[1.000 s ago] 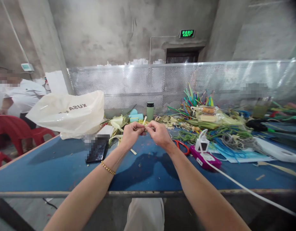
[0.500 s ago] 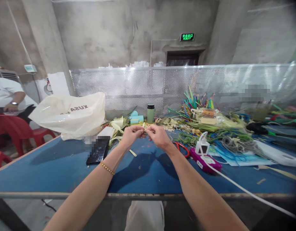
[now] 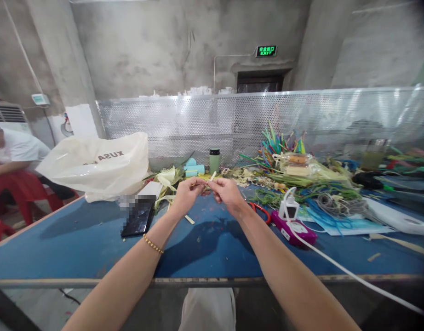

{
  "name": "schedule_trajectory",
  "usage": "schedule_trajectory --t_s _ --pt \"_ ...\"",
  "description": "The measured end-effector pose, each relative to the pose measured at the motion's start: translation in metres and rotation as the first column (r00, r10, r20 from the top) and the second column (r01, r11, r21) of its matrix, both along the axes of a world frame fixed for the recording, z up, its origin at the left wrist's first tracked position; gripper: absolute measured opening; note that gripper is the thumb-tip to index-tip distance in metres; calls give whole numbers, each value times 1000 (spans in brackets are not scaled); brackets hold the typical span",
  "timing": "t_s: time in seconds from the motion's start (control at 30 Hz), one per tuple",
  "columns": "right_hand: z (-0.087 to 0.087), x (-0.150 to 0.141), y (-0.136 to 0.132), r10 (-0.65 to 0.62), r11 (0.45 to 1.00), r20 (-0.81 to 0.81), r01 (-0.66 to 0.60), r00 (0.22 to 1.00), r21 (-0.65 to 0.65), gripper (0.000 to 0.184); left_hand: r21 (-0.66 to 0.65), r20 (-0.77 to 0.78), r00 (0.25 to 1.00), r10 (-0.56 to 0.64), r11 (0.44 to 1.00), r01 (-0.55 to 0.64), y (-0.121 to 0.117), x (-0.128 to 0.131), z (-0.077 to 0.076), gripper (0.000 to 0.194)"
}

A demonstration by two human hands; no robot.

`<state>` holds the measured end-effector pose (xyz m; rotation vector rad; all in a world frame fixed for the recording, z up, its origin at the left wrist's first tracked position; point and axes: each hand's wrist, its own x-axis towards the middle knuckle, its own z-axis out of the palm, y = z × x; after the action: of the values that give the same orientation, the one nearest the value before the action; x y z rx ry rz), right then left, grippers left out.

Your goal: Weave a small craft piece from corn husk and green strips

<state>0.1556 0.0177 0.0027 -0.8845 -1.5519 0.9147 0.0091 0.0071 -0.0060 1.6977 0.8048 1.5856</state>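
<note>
Your left hand (image 3: 187, 196) and right hand (image 3: 228, 194) meet above the middle of the table (image 3: 212, 265), towards its far edge, thumbs and forefingers pinched nearly closed on a pale strip (image 3: 214, 175). Its visible end is short, slim and cream-coloured, leaning slightly to your right; your fingers hide the rest. Just beyond stands a green bottle (image 3: 214, 162) with a black lid. Nearer your right forearm lie red-handled scissors (image 3: 261, 212) and a purple power strip (image 3: 295, 232). Left of your hands rests a dark tablet (image 3: 140, 219), with a white plastic bag (image 3: 101, 168) at the table's far left corner.
</note>
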Motion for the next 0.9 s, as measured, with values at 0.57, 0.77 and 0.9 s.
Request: schedule_trajectory --t_s 0.57,0.77,0.9 --pt "7 10 -1 50 976 190 -89 981 200 37 -243 244 934 -261 916 320 -11 4 6 28" --pt "6 13 3 -583 682 189 351 790 642 29 -246 303 953 -16 965 94 -4 1 4 23" --pt "0 2 0 -386 821 368 133 846 555 31 -219 368 928 55 975 29 1 -1 2 26"
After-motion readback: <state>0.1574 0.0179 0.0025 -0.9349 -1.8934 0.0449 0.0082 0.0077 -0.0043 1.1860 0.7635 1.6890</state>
